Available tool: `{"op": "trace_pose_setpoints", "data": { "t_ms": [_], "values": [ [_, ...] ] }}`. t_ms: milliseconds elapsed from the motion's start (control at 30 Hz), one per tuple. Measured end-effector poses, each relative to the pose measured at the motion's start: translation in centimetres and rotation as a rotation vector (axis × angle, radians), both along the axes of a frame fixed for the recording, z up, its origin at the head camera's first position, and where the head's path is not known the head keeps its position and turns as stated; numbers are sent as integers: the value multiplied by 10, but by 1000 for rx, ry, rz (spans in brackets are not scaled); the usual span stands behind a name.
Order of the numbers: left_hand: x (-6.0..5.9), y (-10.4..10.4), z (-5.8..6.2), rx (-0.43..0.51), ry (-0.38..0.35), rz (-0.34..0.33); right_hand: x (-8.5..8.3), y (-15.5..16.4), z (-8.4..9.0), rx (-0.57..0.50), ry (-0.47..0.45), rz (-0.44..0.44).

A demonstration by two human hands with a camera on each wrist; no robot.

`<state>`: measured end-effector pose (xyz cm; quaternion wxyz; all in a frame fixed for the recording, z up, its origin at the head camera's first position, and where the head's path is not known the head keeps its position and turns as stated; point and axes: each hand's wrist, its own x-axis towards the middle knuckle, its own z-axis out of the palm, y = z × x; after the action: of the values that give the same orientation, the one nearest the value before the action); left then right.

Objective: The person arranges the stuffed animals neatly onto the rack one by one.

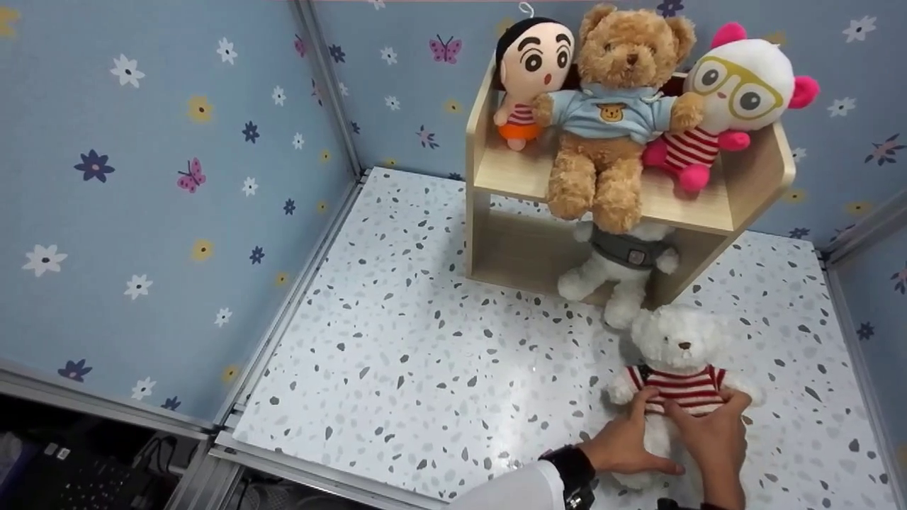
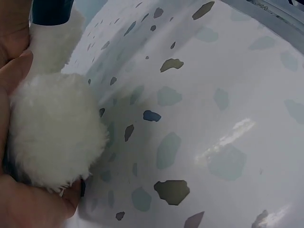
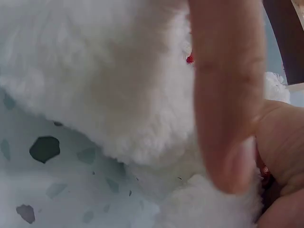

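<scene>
A white teddy bear (image 1: pixel 679 354) in a red-striped shirt sits upright on the speckled floor (image 1: pixel 425 340) at the front right. My left hand (image 1: pixel 627 443) grips its body from the left, fingers curled over the shirt and belly. My right hand (image 1: pixel 712 432) holds it from the right, fingers on the shirt. The left wrist view shows a white furry paw (image 2: pixel 54 133) against my palm. In the right wrist view a finger (image 3: pixel 228 104) presses into the white fur (image 3: pixel 95 71).
A wooden shelf (image 1: pixel 744 205) stands at the back. On top sit a black-haired doll (image 1: pixel 528 71), a brown bear (image 1: pixel 613 120) and a white toy with glasses (image 1: pixel 730 99). Another white bear (image 1: pixel 623 265) sits below. Flowered walls (image 1: pixel 163 177) enclose the floor.
</scene>
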<state>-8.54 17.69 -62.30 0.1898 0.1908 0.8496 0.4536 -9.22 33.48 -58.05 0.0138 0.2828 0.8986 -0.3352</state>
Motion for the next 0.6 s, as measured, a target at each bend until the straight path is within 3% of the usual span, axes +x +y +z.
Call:
{"op": "trace_pose_setpoints", "data": {
  "t_ms": [200,467,600],
  "values": [
    [-1,-10,-7,65,83,11,3,-14,-3,-7,69,-3],
    [1,-14,-4,107,-52,131,1,-33,-7,-37,161,-2],
    [-1,-17,-1,87,8,148,2,-41,-10,-90,222,-19]
  ]
}}
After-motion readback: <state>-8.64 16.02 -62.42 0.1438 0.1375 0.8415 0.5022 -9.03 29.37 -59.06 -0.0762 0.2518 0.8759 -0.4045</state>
